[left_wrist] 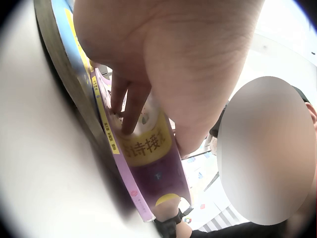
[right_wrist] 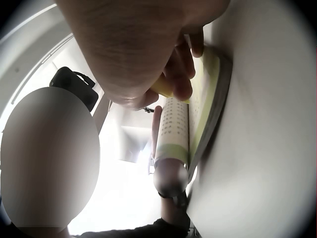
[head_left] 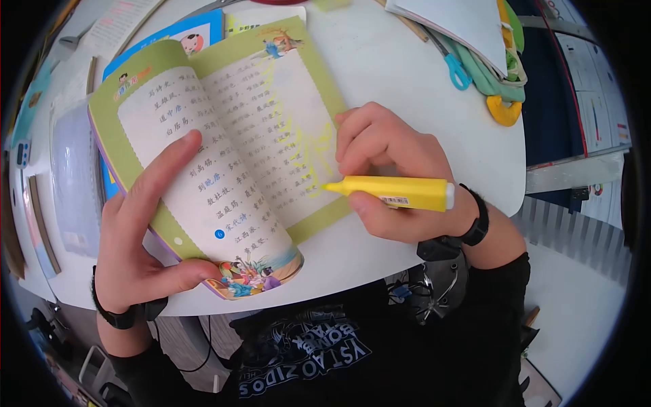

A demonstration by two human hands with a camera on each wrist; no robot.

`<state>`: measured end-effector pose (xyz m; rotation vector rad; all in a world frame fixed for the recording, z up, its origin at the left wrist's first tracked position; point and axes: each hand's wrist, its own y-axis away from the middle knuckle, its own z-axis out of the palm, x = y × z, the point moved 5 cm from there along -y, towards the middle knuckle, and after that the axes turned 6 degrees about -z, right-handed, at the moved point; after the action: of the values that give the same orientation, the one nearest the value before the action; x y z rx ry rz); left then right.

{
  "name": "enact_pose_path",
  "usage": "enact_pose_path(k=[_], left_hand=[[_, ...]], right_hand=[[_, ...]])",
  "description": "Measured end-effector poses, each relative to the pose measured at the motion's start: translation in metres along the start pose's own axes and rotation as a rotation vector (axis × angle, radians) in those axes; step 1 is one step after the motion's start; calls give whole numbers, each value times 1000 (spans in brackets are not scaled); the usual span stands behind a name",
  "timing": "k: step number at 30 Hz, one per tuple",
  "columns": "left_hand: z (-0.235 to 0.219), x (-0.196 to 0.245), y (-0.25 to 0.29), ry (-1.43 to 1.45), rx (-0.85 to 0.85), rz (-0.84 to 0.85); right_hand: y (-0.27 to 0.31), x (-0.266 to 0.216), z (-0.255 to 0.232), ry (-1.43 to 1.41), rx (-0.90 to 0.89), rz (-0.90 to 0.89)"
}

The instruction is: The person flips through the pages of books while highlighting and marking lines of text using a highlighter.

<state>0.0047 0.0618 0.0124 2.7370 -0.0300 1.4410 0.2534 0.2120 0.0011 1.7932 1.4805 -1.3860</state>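
An open book with green page borders (head_left: 319, 74) lies on the table, its left pages curving upward. My left hand (head_left: 139, 237) grips that left side, thumb at the bottom edge and a finger on the text; in the left wrist view the fingers of this hand (left_wrist: 129, 104) lie against the purple cover (left_wrist: 158, 181). My right hand (head_left: 400, 169) pinches a yellow highlighter (head_left: 400, 192), whose tip is at the right page's printed lines. Yellow marks (head_left: 319, 146) run along that page. In the right wrist view the highlighter (right_wrist: 161, 87) is mostly hidden by the right hand (right_wrist: 143, 54).
A blue book (head_left: 210, 27) lies under the open one. Blue-handled scissors (head_left: 458, 72), papers (head_left: 454, 20) and a green and yellow cloth item (head_left: 503, 110) are at the back right. A clear plastic folder (head_left: 73, 163) is at the left. The table's near edge runs below the book.
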Motion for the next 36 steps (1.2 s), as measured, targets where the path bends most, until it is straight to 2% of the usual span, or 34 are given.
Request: enact_pose_path(k=[2, 4, 11, 14, 16, 20, 23, 25, 31, 35, 36], left_hand=[[-1, -1, 0, 46, -15, -18], [-2, 1, 0, 42, -13, -26], [-2, -4, 1, 8, -38, 7], [-1, -6, 2, 11, -32, 23], [1, -7, 3, 21, -22, 15], [-1, -6, 2, 29, -37, 17], [-3, -4, 2, 3, -67, 7], [-4, -4, 2, -2, -73, 14], [-2, -7, 2, 4, -57, 31], [0, -8, 3, 7, -41, 28], [-1, -6, 3, 6, -43, 31]], right_hand=[[-3, 0, -1, 68, -15, 37], [-9, -4, -5, 206, 32, -143], [-8, -5, 1, 213, 80, -133], [-8, -5, -6, 179, 108, -67], [-11, -9, -5, 186, -30, -131], [-8, -4, -7, 216, -25, -175], [-8, -1, -7, 185, -4, -140], [-10, 0, -8, 144, 173, -77], [-12, -6, -9, 216, 3, -158], [-10, 1, -9, 266, 71, -113], [-8, 8, -13, 234, 93, -187]])
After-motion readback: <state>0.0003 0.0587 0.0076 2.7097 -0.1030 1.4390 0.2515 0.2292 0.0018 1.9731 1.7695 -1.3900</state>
